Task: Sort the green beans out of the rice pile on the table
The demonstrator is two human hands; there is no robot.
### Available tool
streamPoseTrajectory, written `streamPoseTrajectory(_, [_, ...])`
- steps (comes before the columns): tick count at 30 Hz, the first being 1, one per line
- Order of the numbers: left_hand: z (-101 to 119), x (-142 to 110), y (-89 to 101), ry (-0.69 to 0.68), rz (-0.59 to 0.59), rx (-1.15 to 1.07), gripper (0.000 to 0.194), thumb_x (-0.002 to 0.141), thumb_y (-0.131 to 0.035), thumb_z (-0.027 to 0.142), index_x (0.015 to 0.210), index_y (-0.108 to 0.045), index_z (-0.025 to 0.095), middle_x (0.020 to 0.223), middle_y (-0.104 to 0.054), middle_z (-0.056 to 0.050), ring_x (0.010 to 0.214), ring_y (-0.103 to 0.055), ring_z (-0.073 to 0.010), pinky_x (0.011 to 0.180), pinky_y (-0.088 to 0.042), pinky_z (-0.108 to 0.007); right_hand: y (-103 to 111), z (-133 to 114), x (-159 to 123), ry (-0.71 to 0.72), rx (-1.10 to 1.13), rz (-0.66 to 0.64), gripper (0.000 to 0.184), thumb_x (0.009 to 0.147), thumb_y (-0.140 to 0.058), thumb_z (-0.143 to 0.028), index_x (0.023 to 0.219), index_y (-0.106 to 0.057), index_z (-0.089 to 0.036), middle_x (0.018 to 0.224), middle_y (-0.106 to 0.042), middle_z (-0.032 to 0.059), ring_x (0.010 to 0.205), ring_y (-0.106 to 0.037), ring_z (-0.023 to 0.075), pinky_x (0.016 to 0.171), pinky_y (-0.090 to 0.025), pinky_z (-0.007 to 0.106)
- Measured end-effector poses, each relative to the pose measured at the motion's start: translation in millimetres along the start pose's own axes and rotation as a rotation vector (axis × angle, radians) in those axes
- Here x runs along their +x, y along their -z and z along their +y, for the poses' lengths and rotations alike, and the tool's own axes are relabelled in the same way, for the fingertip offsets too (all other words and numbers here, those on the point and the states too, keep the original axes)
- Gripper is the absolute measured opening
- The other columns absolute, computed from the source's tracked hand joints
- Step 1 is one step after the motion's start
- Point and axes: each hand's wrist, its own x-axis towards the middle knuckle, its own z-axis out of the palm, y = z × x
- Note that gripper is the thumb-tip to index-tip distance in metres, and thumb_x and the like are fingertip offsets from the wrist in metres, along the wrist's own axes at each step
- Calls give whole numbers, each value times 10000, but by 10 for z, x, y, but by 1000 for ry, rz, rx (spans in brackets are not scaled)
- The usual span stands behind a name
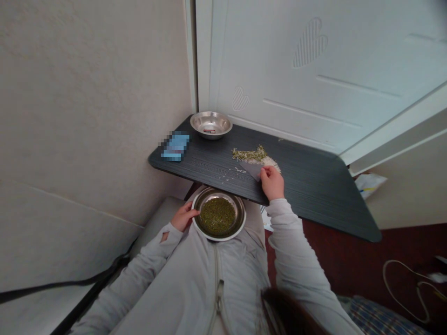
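My left hand (183,217) grips the left rim of a steel bowl (241,223) at my lap, just below the table edge. Small green beans (218,215), which look like mung beans, cover the bowl's bottom. Over the table, my right hand (273,183) pinches a thin grey plastic card (252,170), its flat part reaching left along the tabletop. Right behind the card lies a mixed heap of green beans and white grains (248,154). A paler pile of white grains (271,162), like rice, sits beside it, partly hidden by my right hand. Loose white grains are scattered left of the card.
The dark folding table (314,190) stands against a white door (279,60). A second steel bowl (211,124) with a label inside sits at its back left, near a blurred blue packet (176,147). A white cable (387,274) lies on the red floor at right.
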Motion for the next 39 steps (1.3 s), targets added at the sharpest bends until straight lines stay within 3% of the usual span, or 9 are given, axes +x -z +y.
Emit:
streamPoseTrajectory(6, [1, -4, -15, -5, 11, 22, 416, 452, -623, 183, 859, -576, 110, 730, -626, -39, 744, -552, -207, 731, -392, -346, -92, -105, 15, 66, -83, -62, 231, 704, -385, -363, 786, -543, -216, 693, -602, 26, 619, -509, 154, 554, -330, 264])
streamPoseTrajectory(11, [14, -19, -38, -3, 21, -1, 431, 442, -631, 181, 863, -572, 108, 743, -628, -43, 749, -553, -209, 725, -398, -343, -113, -99, -21, 190, 38, -242, 211, 705, -389, -345, 786, -535, -215, 645, -590, -7, 594, -510, 125, 554, -349, 241])
streamPoseTrajectory(17, [18, -24, -30, 10, 19, -16, 408, 442, -630, 174, 842, -571, 114, 749, -627, -40, 725, -559, -200, 704, -408, -331, -79, -115, -51, 188, 127, -326, 215, 694, -405, -348, 774, -537, -197, 599, -580, -15, 549, -502, 105, 537, -351, 225])
streamPoseTrajectory(26, [-13, -6, 23, 24, -5, 10, 452, 461, -623, 191, 900, -551, 114, 730, -625, -41, 687, -564, -197, 674, -417, -335, -102, -87, -30, 78, 318, -217, 259, 683, -403, -368, 793, -514, -160, 605, -557, 1, 517, -471, 90, 532, -365, 218])
streamPoseTrajectory(39, [-3, -12, -1, 17, -4, -2, 474, 462, -620, 196, 920, -541, 101, 741, -624, -44, 712, -558, -201, 698, -405, -340, -65, -124, -61, 117, 260, -177, 242, 686, -409, -352, 779, -525, -162, 614, -572, 9, 555, -498, 105, 570, -373, 233])
